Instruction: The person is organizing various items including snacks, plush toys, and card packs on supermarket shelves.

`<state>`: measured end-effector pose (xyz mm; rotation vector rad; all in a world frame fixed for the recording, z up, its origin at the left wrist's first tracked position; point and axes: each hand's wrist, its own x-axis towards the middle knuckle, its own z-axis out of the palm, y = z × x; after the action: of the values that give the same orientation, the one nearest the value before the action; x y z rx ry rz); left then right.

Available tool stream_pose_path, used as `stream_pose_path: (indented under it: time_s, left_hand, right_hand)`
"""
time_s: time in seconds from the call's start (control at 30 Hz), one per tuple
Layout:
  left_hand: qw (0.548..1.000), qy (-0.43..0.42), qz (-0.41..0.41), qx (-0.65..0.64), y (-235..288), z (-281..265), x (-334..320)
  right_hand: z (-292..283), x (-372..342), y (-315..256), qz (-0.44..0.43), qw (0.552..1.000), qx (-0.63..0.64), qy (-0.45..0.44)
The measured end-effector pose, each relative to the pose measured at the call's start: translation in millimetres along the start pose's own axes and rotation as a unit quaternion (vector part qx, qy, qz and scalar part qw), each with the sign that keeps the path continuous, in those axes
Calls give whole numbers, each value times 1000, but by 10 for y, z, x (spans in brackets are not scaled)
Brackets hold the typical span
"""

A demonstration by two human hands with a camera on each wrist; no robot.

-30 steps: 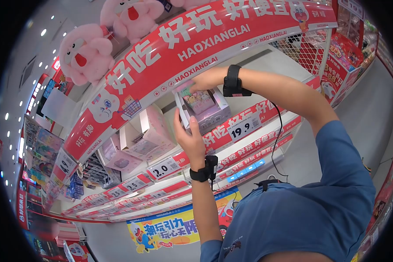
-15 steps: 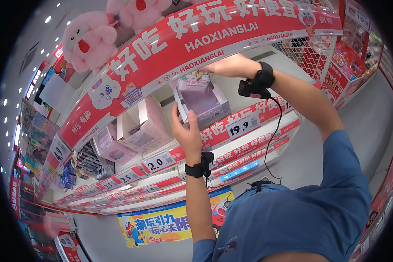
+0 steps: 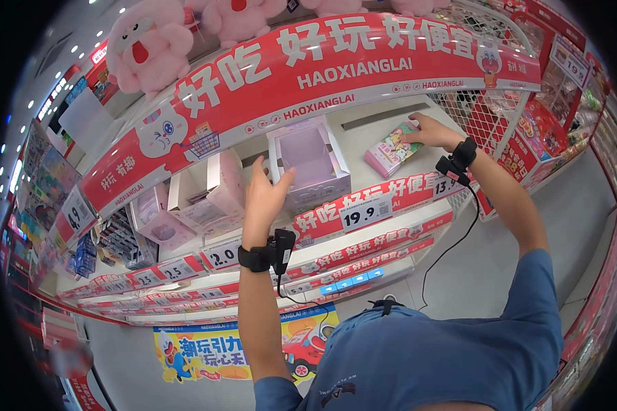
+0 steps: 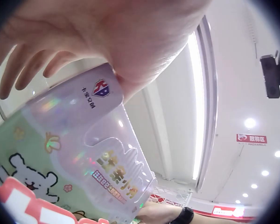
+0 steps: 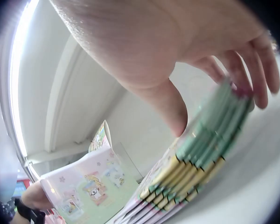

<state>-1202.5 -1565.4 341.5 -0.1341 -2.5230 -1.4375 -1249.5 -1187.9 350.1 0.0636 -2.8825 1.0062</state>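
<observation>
A pale purple display box [image 3: 315,161] with an open top stands on the shelf; its inner walls show bare. My left hand [image 3: 266,195] is at its left corner, fingers spread along the side and thumb at the front. The left wrist view shows the box's shiny front [image 4: 79,144] with a cartoon dog; the thumb is largely hidden there. Right of the box, my right hand [image 3: 435,131] holds a stack of pink and green packets [image 3: 389,152] by its far end. In the right wrist view the thumb lies against the layered packets [image 5: 191,163], with the fingers across from it.
Other open pink boxes [image 3: 209,185] stand to the left. A red curved sign [image 3: 308,58] overhangs the shelf, with pink plush toys [image 3: 147,44] above. White wire mesh [image 3: 483,116] closes the right end. Price tags [image 3: 365,216] line the front edge. A cable [image 3: 452,253] hangs from the right wrist.
My right hand has lifted the packets out of the display box and carried them right, low over the shelf. My left hand has stayed by the box's left corner, its fingers now more spread.
</observation>
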Motion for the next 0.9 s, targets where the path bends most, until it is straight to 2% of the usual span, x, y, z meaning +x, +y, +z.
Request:
stream_pose_path:
  time_s: [0.03,0.07,0.13,0.17,0.23,0.33,0.4,0.43,0.53,0.57,0.6,0.7,0.8,0.9]
  left_hand:
    - [999,-46,-22,3,-39,3,60]
    - [995,-92,-45,7,-75,-13,105]
    - [998,-61,-1,-4,-40,-10,18]
    - [999,-48,21,-10,30,5,-66]
    - [998,-29,53,-7,163,8,-207]
    - [992,3,126,-27,177,70,-339]
    - [986,22,156,-55,202,109,-402]
    - [986,23,149,-66,196,123,-424]
    - [988,22,126,-87,176,148,-469]
    - [989,19,118,-85,176,142,-479]
    - [990,16,109,-82,174,136,-486]
    - [985,44,153,-69,113,212,-482]
    - [987,43,139,-69,199,224,-528]
    - [985,50,161,-43,187,227,-524]
  right_hand:
    - [4,34,-20,-42,997,-65,26]
    - [11,63,-58,-119,988,-68,77]
    - [5,148,-258,-270,943,-73,178]
    - [-47,-42,-635,-225,968,16,111]
    - [-98,-404,-1255,-345,936,64,28]
    - [119,-455,-1559,-580,811,-81,16]
    - [340,-457,-1611,-555,821,-122,-53]
    - [431,-442,-1647,-507,842,-164,-87]
    - [653,-346,-1726,-523,789,-322,-10]
    - [724,-292,-1722,-549,762,-339,50]
    - [747,-253,-1717,-528,765,-367,36]
    - [788,-243,-1784,-466,770,-434,-5]
    - [893,-316,-1848,-436,731,-524,38]
    - [873,-252,-1882,-416,738,-530,26]
